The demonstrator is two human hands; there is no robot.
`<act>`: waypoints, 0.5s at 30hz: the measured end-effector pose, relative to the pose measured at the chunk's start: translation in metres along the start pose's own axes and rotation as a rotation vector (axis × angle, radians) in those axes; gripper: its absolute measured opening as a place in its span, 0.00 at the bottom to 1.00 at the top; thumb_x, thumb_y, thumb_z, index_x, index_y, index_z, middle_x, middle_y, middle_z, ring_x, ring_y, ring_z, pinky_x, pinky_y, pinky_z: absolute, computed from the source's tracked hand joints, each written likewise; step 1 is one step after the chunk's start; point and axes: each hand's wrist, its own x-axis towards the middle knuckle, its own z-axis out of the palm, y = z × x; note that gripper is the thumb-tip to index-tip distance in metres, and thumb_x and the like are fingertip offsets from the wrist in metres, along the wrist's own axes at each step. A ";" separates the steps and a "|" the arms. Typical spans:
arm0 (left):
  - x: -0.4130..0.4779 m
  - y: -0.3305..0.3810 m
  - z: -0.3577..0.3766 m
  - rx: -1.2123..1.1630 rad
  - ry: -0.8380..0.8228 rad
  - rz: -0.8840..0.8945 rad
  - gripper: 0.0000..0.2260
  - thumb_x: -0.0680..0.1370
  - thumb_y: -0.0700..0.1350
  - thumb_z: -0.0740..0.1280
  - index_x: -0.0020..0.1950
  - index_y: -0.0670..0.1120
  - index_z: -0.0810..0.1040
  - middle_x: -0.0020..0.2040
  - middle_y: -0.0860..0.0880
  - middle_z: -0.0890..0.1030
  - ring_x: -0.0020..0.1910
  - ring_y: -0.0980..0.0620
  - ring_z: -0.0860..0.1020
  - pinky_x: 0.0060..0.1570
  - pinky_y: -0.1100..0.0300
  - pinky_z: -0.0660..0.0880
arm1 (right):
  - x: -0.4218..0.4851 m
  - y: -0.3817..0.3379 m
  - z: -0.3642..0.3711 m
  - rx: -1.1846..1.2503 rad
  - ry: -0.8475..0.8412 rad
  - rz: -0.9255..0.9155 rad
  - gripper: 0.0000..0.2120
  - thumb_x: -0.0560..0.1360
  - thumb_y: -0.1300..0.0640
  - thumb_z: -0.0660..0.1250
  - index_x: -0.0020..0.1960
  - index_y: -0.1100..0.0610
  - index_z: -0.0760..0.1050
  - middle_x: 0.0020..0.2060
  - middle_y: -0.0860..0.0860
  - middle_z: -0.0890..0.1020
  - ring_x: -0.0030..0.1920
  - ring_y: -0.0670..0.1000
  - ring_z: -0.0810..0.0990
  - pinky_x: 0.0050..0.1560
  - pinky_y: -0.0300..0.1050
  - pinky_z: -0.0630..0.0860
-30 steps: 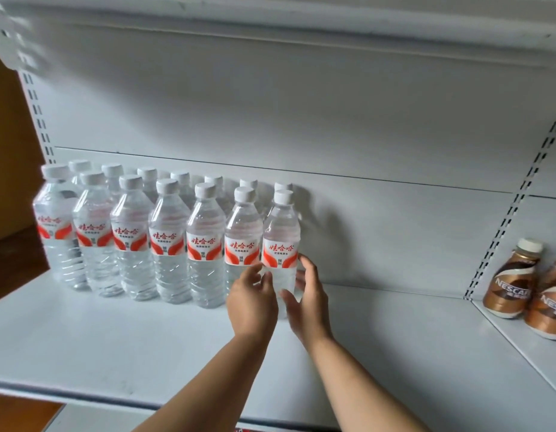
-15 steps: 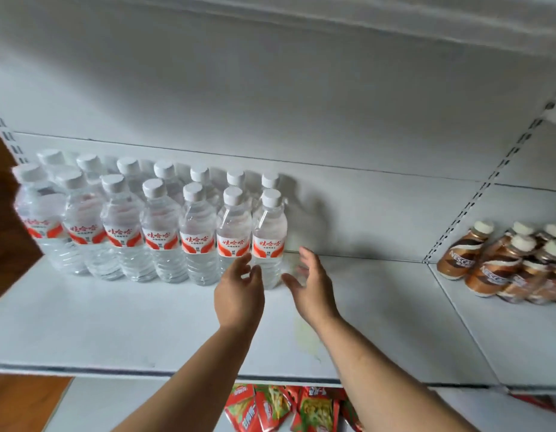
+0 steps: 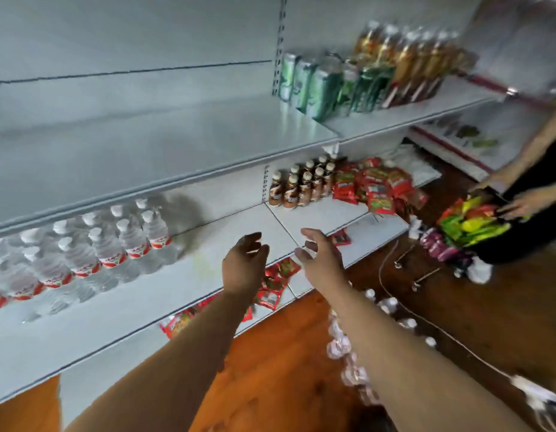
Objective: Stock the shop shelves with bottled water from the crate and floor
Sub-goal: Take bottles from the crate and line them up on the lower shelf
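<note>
On the shelf (image 3: 152, 304), water bottles (image 3: 110, 249) stand upright.

Water bottles (image 3: 92, 257) stand in 2 rows at the left of the shelf (image 3: 177, 294). Coffee bottles (image 3: 301, 187) stand to their right, packets (image 3: 375, 188) just beside those. Cans (image 3: 311, 81) sit 1 level higher.

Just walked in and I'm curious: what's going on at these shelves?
A person is stocking bottled water. Two rows of water bottles stand at the left of the white shelf. The left hand and right hand hover open and empty before it. White-capped bottles, blurred, wait on the floor below. At right, another person handles colourful snack packets.
</note>
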 end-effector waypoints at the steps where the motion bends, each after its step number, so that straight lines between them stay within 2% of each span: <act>1: -0.016 0.015 0.015 0.006 -0.050 0.036 0.13 0.77 0.43 0.65 0.61 0.47 0.76 0.53 0.48 0.81 0.44 0.48 0.79 0.43 0.64 0.72 | -0.017 0.005 -0.028 0.009 0.061 0.017 0.17 0.75 0.65 0.65 0.64 0.57 0.71 0.62 0.55 0.75 0.60 0.50 0.74 0.62 0.46 0.72; 3: -0.050 0.044 0.049 0.004 -0.159 0.114 0.13 0.77 0.43 0.65 0.62 0.45 0.76 0.52 0.47 0.80 0.45 0.50 0.78 0.41 0.67 0.72 | -0.057 0.019 -0.085 0.012 0.173 0.072 0.17 0.75 0.65 0.64 0.64 0.58 0.71 0.61 0.56 0.75 0.59 0.49 0.73 0.62 0.48 0.72; 6: -0.112 0.077 0.106 0.018 -0.337 0.252 0.14 0.76 0.44 0.66 0.60 0.44 0.77 0.53 0.45 0.81 0.51 0.45 0.79 0.50 0.59 0.74 | -0.123 0.048 -0.161 0.045 0.356 0.171 0.17 0.76 0.63 0.64 0.65 0.59 0.70 0.62 0.56 0.75 0.62 0.53 0.73 0.63 0.49 0.72; 8: -0.162 0.091 0.144 0.020 -0.450 0.319 0.15 0.74 0.46 0.67 0.59 0.42 0.78 0.51 0.46 0.81 0.51 0.47 0.78 0.49 0.62 0.71 | -0.171 0.071 -0.204 0.073 0.491 0.227 0.18 0.76 0.63 0.64 0.65 0.60 0.70 0.62 0.56 0.75 0.63 0.54 0.74 0.63 0.47 0.71; 11: -0.243 0.097 0.195 0.022 -0.622 0.368 0.15 0.74 0.46 0.68 0.60 0.44 0.77 0.49 0.47 0.80 0.51 0.49 0.78 0.53 0.59 0.71 | -0.247 0.107 -0.254 0.083 0.639 0.307 0.18 0.76 0.62 0.64 0.66 0.60 0.70 0.63 0.54 0.75 0.63 0.52 0.74 0.62 0.42 0.71; 15: -0.355 0.083 0.255 0.086 -0.810 0.421 0.14 0.76 0.46 0.66 0.61 0.46 0.77 0.48 0.52 0.76 0.50 0.54 0.74 0.53 0.62 0.68 | -0.358 0.162 -0.307 0.104 0.782 0.433 0.16 0.77 0.60 0.64 0.64 0.57 0.71 0.63 0.53 0.76 0.63 0.51 0.74 0.61 0.43 0.71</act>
